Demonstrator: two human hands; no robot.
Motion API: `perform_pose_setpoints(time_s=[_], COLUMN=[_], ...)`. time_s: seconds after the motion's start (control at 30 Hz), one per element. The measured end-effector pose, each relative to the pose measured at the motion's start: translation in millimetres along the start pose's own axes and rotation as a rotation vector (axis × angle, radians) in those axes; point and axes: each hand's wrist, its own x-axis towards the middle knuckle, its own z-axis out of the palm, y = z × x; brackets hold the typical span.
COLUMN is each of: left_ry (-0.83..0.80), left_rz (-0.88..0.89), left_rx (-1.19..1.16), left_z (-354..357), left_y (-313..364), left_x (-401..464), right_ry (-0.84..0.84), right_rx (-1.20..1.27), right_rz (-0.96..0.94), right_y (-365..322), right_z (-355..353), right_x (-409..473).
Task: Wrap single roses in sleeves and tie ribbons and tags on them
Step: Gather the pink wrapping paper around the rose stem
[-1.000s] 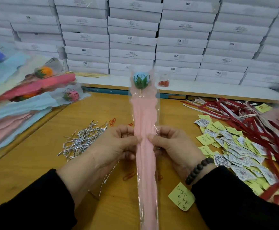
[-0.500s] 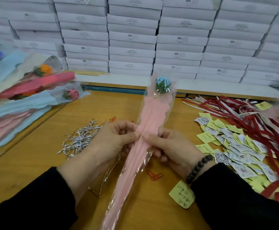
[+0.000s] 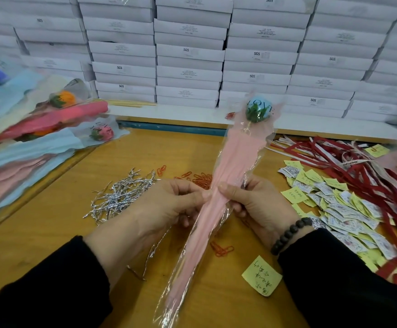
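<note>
Above the orange wooden tabletop [image 3: 51,221], a light-blue rose [image 3: 258,109] sits inside a long sleeve of clear plastic lined with pink paper [image 3: 228,166], which leans with its flower end up and to the right. The left hand [image 3: 166,207] and the right hand [image 3: 261,204] both pinch the sleeve at its middle, thumbs meeting on the pink paper (the fingers behind it are partly hidden). Left of the sleeve lies a heap of silver wire twist ties [image 3: 121,195]; right of it, a spread of yellow and printed paper tags [image 3: 339,204] and red ribbons [image 3: 358,162]. A yellow handwritten note [image 3: 262,275] lies near the sleeve's lower end.
</note>
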Motion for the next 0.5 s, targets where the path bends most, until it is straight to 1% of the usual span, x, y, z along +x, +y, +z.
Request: perform_pose_setpoints(time_s=[0.3, 0.5], left_ry=[0.099, 0.064], left_rz=[0.028, 0.001], left_rx=[-0.06, -0.042], left_z=[2.2, 2.3], left_y=[0.2, -1.7], left_x=[1.5, 1.1], right_ry=[-0.069, -0.083], right_rx=[-0.045, -0.093], right_rz=[-0.007, 0.003], right_y=[1.9, 1.5], right_z=[5.0, 4.6], right_x=[-2.8, -4.6])
